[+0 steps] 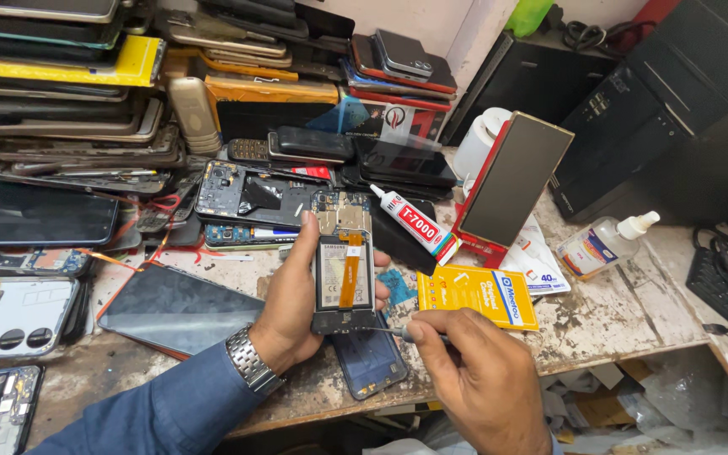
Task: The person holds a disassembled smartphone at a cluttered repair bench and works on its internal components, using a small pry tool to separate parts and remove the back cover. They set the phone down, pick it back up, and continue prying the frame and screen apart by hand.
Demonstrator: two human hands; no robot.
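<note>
Left hand (297, 307) wraps around our opened phone (343, 274), held up over the surface (617, 316). Its back cover is already off, so we see the battery and an orange strip. Right hand (486, 379) pinches a small screwdriver (398, 331) at the phone's bottom end. A glue tube (414, 223), a yellow packet (478, 295) and piles of old phones (69, 101) crowd close.

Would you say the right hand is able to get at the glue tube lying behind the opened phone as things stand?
Probably yes, but not freely: the right hand is gripping a thin tool, so it would need to set that down. The glue tube lies uncovered on the bench beyond the opened phone, which the left hand holds.
</note>
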